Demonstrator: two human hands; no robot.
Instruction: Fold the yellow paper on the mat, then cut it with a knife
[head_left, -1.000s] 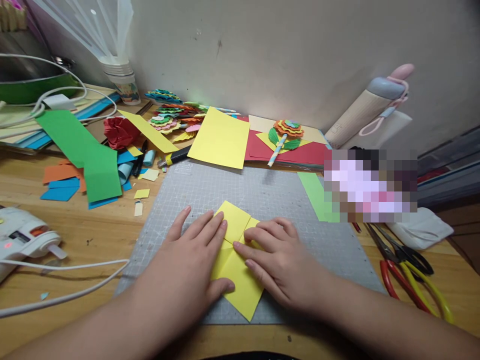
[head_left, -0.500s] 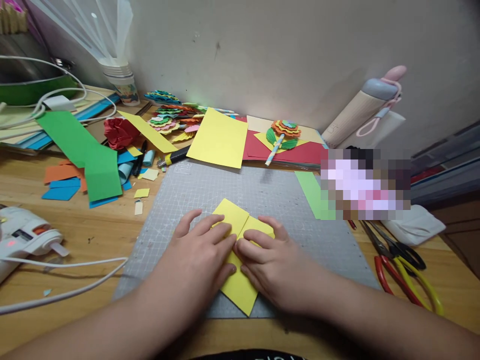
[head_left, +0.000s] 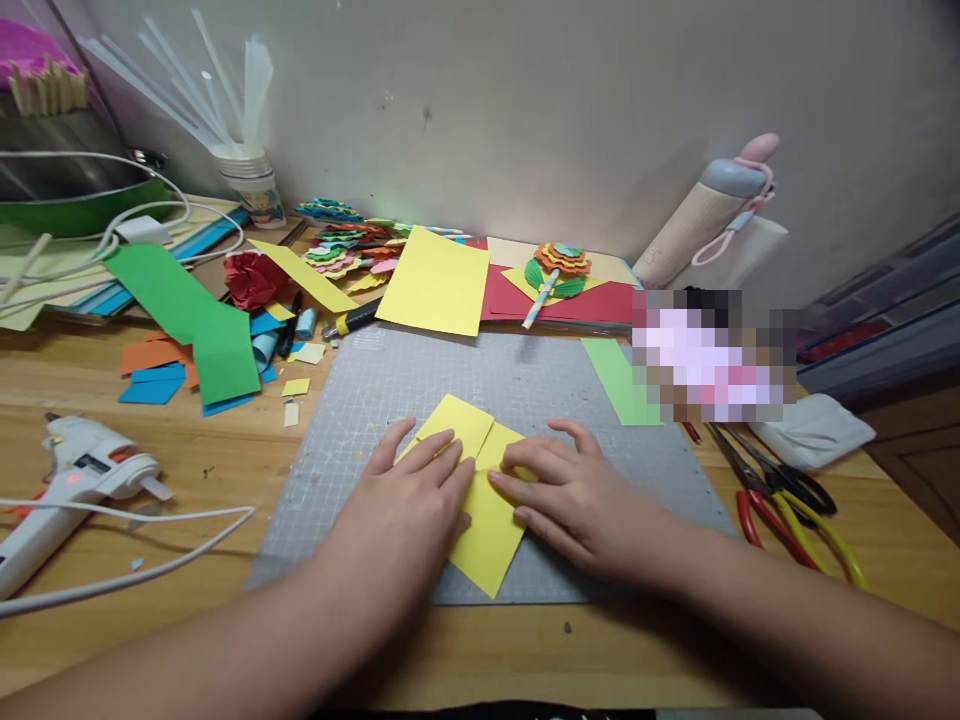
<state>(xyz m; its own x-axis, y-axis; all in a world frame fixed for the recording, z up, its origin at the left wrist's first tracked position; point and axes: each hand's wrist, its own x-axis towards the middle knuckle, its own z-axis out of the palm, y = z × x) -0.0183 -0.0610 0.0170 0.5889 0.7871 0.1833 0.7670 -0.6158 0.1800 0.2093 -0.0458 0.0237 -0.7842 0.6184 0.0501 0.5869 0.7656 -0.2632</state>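
A folded yellow paper square [head_left: 486, 520] lies on the grey cutting mat [head_left: 525, 390] near its front edge. My left hand [head_left: 409, 500] rests on the paper's left half, fingers stretched flat and pressing down. My right hand [head_left: 577, 495] lies on the right half, fingers extended and flat, fingertips at the central fold. Two folded flaps show at the top of the paper between the hands. The lower corner of the paper points toward me.
A white glue gun [head_left: 82, 475] with its cord lies at the left. Paper scraps and a green strip [head_left: 199, 320] sit at the back left, a yellow sheet [head_left: 439, 280] and a paper flower [head_left: 559, 265] at the back. Scissors [head_left: 787, 500] lie at the right, beside a bottle [head_left: 705, 220].
Both hands have shifted a little on the paper, the fingers flattening along the central fold. The camera has tilted, so the whole scene sits slightly higher and to the right.
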